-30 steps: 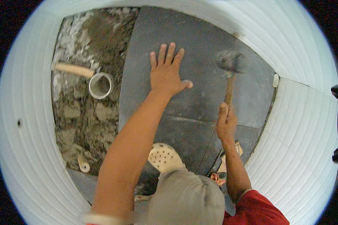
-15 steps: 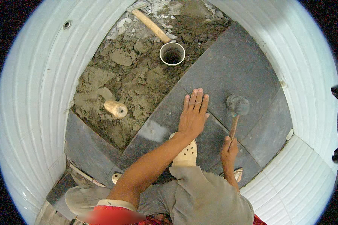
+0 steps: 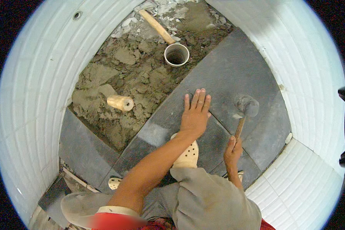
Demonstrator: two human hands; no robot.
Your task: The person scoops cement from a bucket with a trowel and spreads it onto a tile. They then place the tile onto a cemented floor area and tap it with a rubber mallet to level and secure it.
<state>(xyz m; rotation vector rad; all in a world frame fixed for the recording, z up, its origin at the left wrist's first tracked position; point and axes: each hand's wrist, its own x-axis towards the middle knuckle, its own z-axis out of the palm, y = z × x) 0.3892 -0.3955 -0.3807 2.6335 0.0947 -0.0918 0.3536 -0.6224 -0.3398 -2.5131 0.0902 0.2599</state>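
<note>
My left hand (image 3: 195, 117) lies flat on a dark grey floor tile (image 3: 157, 132), fingers stretched out beside a joint between tiles. In my right hand (image 3: 232, 153) is the wooden handle of a rubber mallet (image 3: 246, 105). Its grey head is slightly blurred over the large dark tile (image 3: 234, 63); whether it touches cannot be told. My pale clog (image 3: 186, 155) rests on the tiles just below my left wrist.
Left of the tiles lies damp mortar (image 3: 138, 84) with a wooden-handled tool (image 3: 120, 102) on it. An open round pipe (image 3: 176, 45) rises from the bed near a wooden handle (image 3: 157, 27). White ribbed walls (image 3: 42, 96) close in both sides.
The whole view has shifted a little. My left hand stays flat on the tile, and my right hand keeps its grip while the mallet head's angle differs slightly.
</note>
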